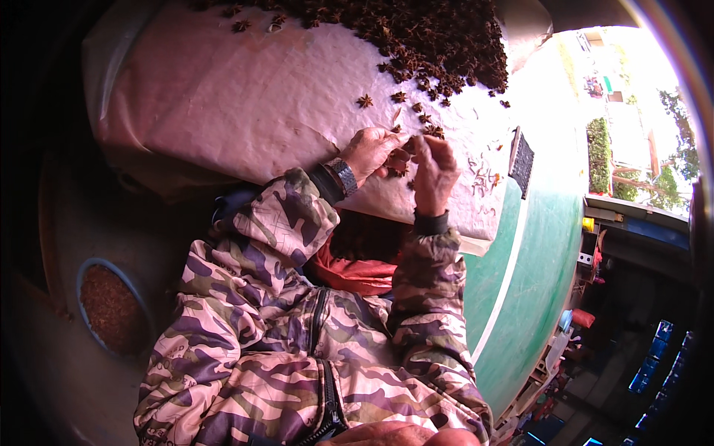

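My left hand (366,154), with a dark watch on its wrist, and my right hand (434,167) meet at the near edge of a pale covered tabletop (230,104), their fingers pinched on a small dark star anise piece (403,149), partly hidden by the fingers. A dense pile of dark star anise (439,41) covers the far part of the surface. Loose pods (364,100) lie just beyond my hands. Small pale bits, perhaps stems (485,178), are scattered to the right of my right hand.
A blue-rimmed basin (111,264) of brown bits sits low at left. A red bag (349,271) is under the table edge. At right are a green surface (539,275) with a white stripe, a dark mat (520,163), assorted clutter (584,320) and a bright opening.
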A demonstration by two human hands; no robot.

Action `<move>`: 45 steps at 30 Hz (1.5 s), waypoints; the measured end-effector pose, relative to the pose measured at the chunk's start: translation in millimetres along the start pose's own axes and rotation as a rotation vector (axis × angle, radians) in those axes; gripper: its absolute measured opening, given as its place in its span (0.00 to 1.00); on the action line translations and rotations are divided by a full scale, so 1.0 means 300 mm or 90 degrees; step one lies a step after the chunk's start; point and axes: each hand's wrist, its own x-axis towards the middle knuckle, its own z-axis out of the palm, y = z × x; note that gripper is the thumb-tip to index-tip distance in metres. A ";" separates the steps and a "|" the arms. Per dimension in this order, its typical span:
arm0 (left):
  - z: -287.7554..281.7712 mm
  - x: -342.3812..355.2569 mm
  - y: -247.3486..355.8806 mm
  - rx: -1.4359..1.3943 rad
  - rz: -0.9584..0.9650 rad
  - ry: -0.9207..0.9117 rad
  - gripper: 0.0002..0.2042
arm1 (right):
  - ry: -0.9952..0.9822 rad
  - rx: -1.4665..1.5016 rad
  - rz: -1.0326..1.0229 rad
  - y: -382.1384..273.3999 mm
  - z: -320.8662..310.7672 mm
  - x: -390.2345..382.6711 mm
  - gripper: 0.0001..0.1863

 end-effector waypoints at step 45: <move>0.037 -0.037 -0.042 0.719 0.458 -0.077 0.10 | -0.012 0.160 -0.018 -0.034 -0.076 -0.104 0.06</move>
